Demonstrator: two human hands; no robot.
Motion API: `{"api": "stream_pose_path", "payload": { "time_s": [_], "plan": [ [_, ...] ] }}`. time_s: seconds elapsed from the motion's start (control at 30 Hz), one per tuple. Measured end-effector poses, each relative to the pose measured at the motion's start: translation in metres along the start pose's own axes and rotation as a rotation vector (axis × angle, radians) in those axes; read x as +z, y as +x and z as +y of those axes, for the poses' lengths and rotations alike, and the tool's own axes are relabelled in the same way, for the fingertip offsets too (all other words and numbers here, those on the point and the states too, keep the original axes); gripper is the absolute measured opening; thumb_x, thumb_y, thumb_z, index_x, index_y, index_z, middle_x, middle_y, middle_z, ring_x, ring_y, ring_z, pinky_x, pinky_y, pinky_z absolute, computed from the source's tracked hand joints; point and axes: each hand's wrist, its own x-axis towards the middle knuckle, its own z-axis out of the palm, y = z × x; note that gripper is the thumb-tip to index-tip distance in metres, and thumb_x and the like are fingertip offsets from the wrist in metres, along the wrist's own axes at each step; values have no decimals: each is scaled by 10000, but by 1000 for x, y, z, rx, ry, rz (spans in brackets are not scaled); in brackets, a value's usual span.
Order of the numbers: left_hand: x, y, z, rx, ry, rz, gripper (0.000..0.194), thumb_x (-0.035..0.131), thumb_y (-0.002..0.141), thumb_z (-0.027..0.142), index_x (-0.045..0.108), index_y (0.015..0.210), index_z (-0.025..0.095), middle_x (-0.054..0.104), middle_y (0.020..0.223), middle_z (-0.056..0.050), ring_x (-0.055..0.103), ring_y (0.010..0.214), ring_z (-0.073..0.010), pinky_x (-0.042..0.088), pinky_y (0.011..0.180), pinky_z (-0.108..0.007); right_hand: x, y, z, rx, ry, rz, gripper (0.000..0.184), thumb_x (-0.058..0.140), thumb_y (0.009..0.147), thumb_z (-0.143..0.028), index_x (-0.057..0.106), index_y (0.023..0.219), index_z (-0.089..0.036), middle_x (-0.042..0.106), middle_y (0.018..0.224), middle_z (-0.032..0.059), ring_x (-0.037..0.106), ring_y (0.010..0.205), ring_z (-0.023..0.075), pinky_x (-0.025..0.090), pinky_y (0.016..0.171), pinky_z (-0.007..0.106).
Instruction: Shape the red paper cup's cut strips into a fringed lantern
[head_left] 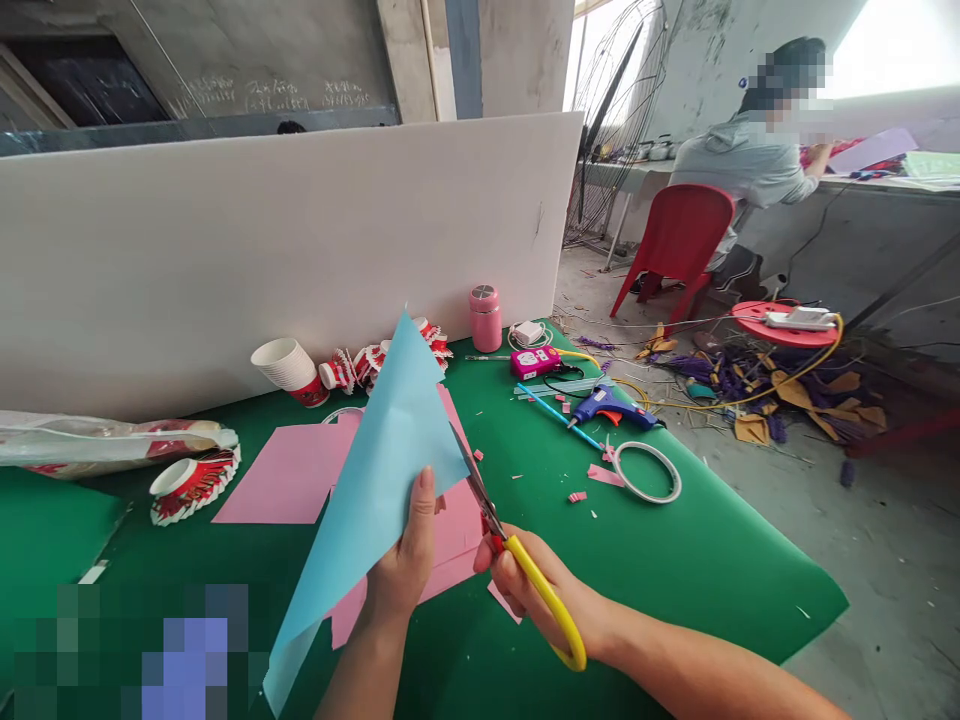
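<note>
My left hand (405, 565) pinches a light blue paper sheet (375, 480), folded into a tall triangle and held up over the green table (675, 570). My right hand (540, 590) grips yellow-handled scissors (510, 545). Their blades touch the right edge of the blue sheet. Pink paper sheets (289, 475) lie flat on the table beneath the blue one.
A white board (262, 250) stands along the table's far side. Near it are stacked paper cups (289, 368), a pink bottle (485, 318), a blue glue gun (611, 405) and a tape ring (649, 470). Another person (750, 170) sits on a red chair at the back right.
</note>
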Motion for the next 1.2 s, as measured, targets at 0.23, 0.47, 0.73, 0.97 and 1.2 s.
{"api": "stream_pose_path", "payload": {
  "time_s": [0.23, 0.47, 0.73, 0.97, 1.2],
  "plan": [
    [0, 8, 14, 51, -65, -27, 125, 635, 790, 305, 663, 852, 201, 708, 637, 10, 672, 565, -181, 562, 577, -295, 0, 1, -10, 41, 46, 3, 583, 352, 760, -775, 375, 719, -195, 301, 583, -60, 244, 516, 73, 226, 447, 217],
    [1, 12, 21, 95, -85, -53, 35, 617, 811, 225, 644, 814, 204, 697, 599, 41, 637, 477, -128, 533, 538, -235, 1, 2, -6, 40, 68, 6, 577, 389, 749, -770, 392, 721, -193, 307, 564, -64, 234, 496, 69, 209, 436, 213],
    [-1, 4, 6, 42, 41, -12, 168, 649, 770, 353, 684, 828, 199, 728, 696, -21, 689, 628, -205, 572, 634, -327, 1, 1, -1, 28, 64, 22, 567, 363, 773, -757, 369, 701, -195, 270, 551, -69, 215, 497, 68, 201, 438, 217],
    [0, 8, 20, 58, -53, -81, 63, 629, 797, 231, 674, 784, 190, 712, 625, 23, 682, 570, -160, 561, 609, -262, -2, 2, 7, -14, 0, -15, 518, 288, 859, -680, 375, 738, -185, 290, 556, -70, 232, 493, 65, 235, 444, 211],
    [2, 5, 16, 116, -37, -87, 188, 629, 797, 225, 672, 973, 177, 753, 848, -38, 711, 710, -188, 579, 689, -277, -4, 4, 9, -60, -6, -26, 499, 314, 865, -663, 364, 733, -185, 309, 602, -59, 241, 511, 65, 247, 459, 215]
  ]
}}
